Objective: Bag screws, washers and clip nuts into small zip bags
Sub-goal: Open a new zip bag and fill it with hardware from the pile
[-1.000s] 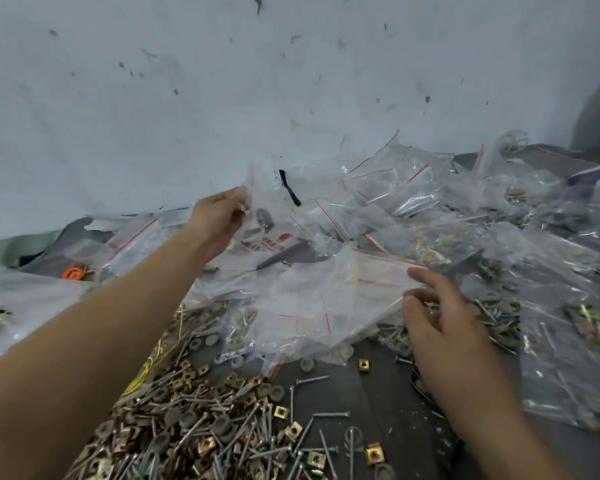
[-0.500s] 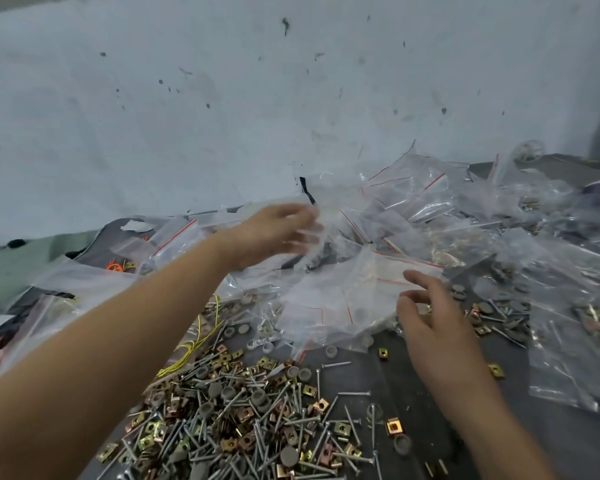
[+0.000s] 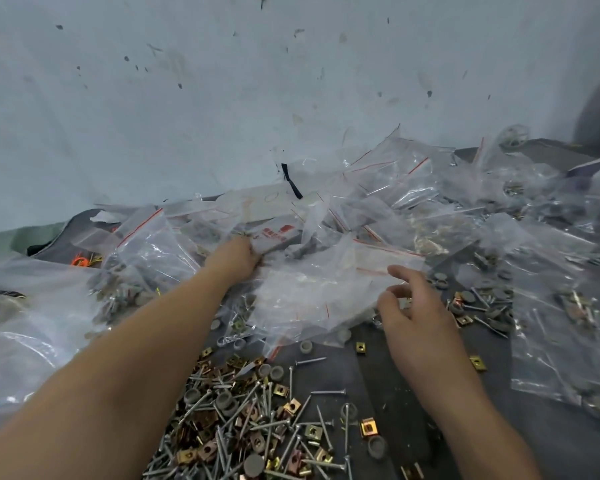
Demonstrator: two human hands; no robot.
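Observation:
A heap of loose screws, grey washers and brass clip nuts (image 3: 250,420) lies on the dark table (image 3: 399,396) between my forearms. Behind it sits a pile of empty clear zip bags with red strips (image 3: 326,292). My left hand (image 3: 238,258) reaches into that pile beside a pack of bags with red print (image 3: 278,233). Its fingertips are hidden under the plastic, so what they hold is unclear. My right hand (image 3: 413,310) hovers at the right edge of the empty bags with its fingers loosely spread and nothing in them.
Filled zip bags are heaped on the right (image 3: 568,323) and on the left (image 3: 142,258). A stained pale wall (image 3: 222,98) rises just behind the piles. Stray clip nuts (image 3: 368,427) and screws are scattered over the table. An orange item (image 3: 80,261) lies far left.
My left hand has swung from the left bags to the right, then dropped into the pile of empty bags. My right hand has stayed almost still.

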